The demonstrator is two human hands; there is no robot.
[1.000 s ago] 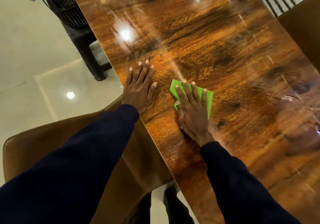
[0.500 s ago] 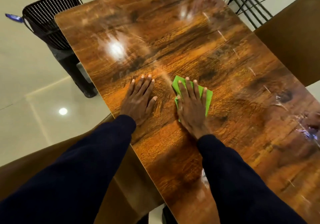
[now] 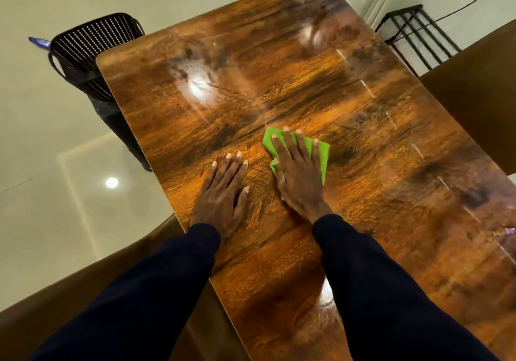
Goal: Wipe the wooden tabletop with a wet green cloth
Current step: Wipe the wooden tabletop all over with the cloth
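A glossy wooden tabletop point(image 3: 349, 104) runs from the bottom of the view to the top. A folded green cloth point(image 3: 321, 151) lies flat on it near the middle. My right hand point(image 3: 297, 176) presses down on the cloth with straight, spread fingers, covering most of it. My left hand point(image 3: 223, 190) rests flat on the bare wood just left of the cloth, fingers straight, close to the table's left edge. A wet smear shines on the wood further up.
A black perforated chair point(image 3: 92, 53) stands at the table's far left corner. A brown chair back point(image 3: 69, 291) is at the near left, another brown chair point(image 3: 474, 104) at the right. A black metal rack point(image 3: 418, 37) stands at the back right on pale tiles.
My right hand has slid the cloth a little further up the tabletop, ahead of my left hand. The left hand stays flat on the wood. My view has lifted, showing more of the table's far end.
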